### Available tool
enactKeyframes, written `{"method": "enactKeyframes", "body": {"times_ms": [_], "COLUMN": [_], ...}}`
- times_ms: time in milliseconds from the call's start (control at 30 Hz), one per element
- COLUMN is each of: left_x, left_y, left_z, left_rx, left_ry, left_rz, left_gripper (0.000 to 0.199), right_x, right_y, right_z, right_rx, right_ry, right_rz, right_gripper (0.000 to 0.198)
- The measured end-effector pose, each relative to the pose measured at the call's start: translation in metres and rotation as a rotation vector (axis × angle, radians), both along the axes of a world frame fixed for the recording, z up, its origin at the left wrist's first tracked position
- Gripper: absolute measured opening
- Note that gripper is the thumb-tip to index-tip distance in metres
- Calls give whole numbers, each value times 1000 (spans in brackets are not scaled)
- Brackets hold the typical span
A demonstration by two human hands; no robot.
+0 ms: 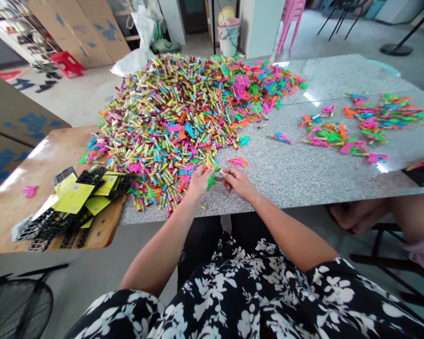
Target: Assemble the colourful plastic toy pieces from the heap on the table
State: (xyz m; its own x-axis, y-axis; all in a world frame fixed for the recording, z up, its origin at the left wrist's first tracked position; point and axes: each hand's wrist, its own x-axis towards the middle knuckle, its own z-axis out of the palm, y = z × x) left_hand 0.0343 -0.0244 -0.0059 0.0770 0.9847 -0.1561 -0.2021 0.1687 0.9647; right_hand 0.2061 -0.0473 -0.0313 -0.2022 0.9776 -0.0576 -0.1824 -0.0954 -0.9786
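Observation:
My left hand is closed on a green plastic toy gun, held at the near edge of the big pile. My right hand pinches a small pale piece close beside the toy gun; it looks like one of the small tubes, though the fingers hide most of it. Just beyond my hands, an orange toy gun lies on the grey stone tabletop. The large heap of small labelled tubes rises in front, with coloured toy guns mixed in and piled at its right.
Black plastic racks with yellow cards lie on the wooden board at left, near a pink toy gun. Toy guns with tubes attached are grouped at right. Another person's legs are at the right edge.

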Motion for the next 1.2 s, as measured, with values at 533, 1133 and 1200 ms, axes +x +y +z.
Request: {"method": "enactKeyframes", "body": {"times_ms": [533, 1133, 1200], "left_x": [-12, -34, -29], "left_y": [6, -18, -17], "left_z": [14, 8, 7], "left_rx": [-673, -89, -57], "left_ry": [-231, -165, -170], "left_rz": [-32, -14, -16], "left_gripper": [42, 79, 81], "right_x": [66, -15, -16], "right_y": [28, 26, 20], "right_z": [4, -14, -9], "right_rx": [-275, -24, -87], "right_ry": [170, -293, -77], "right_rz": [-734, -156, -124], "right_gripper": [20, 24, 28]}}
